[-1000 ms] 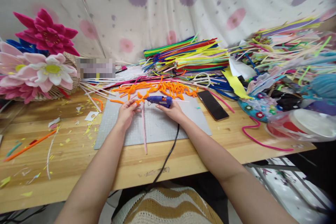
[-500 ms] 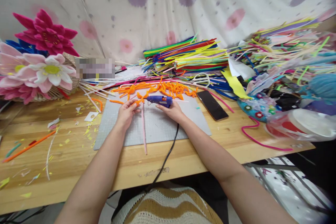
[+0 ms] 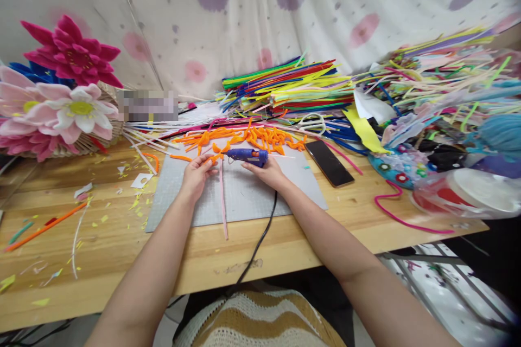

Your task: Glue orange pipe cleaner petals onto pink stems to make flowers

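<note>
Work over the flat grey mat (image 3: 252, 200). Operate with right hand (image 3: 267, 171) wrapped and left hand (image 3: 197, 176) in a closed pinch. Level the smooth blue plastic glue gun (image 3: 249, 157) in the right; steady the fuzzy, curled orange piece (image 3: 218, 157) in the left, at the nozzle tip (image 3: 225, 154). Dispense sparingly to avoid matting; contact not discernible.

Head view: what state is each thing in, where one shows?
Left hand: closed on orange pipe-cleaner piece
Right hand: closed around blue glue gun
Blue glue gun: nozzle toward orange pipe-cleaner piece
Smartphone: face up, screen dark
Grey cutting mat: flat
Scissors: open or shut unclear
Magenta pipe cleaner: bent
</note>
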Action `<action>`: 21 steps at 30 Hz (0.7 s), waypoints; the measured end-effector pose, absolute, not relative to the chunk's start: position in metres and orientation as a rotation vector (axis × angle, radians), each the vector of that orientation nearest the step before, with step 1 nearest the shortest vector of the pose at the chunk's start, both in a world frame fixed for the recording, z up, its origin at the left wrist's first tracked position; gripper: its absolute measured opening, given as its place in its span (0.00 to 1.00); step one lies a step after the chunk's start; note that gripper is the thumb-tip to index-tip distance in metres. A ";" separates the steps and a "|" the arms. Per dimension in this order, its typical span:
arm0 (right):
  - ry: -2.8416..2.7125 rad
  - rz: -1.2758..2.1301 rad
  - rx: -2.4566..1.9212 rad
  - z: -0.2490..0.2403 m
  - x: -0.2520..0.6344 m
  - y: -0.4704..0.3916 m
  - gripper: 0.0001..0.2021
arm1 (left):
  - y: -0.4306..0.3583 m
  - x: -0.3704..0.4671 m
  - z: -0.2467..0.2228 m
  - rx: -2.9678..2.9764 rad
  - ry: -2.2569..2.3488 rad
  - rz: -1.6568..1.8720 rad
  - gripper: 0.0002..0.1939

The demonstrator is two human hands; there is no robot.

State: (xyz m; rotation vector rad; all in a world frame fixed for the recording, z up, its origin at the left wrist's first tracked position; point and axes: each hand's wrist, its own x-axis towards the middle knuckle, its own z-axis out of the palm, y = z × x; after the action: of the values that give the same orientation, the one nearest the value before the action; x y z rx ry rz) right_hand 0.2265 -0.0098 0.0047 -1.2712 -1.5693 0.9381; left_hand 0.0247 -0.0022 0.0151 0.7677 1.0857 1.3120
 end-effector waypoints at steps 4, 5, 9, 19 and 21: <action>-1.644 0.986 -1.215 0.009 0.223 -0.014 0.19 | -0.003 0.025 0.016 0.769 1.089 1.307 0.12; -1.643 0.966 -1.226 0.009 0.224 -0.013 0.19 | -0.003 0.025 0.016 0.771 1.088 1.305 0.12; -1.567 0.885 -1.313 0.003 0.228 -0.008 0.19 | -0.003 0.025 0.015 0.785 1.091 1.305 0.13; -1.635 0.957 -1.249 0.010 0.224 -0.012 0.19 | -0.003 0.025 0.015 0.799 1.080 1.292 0.14; -1.610 0.903 -1.295 0.009 0.225 -0.009 0.19 | -0.004 0.025 0.016 0.799 1.086 1.292 0.13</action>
State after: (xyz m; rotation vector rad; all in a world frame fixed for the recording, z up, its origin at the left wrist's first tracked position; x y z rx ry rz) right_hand 0.2251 -0.0092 0.0086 -1.2952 -1.6098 0.9028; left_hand 0.0248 -0.0036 0.0159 0.7986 1.0858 1.2918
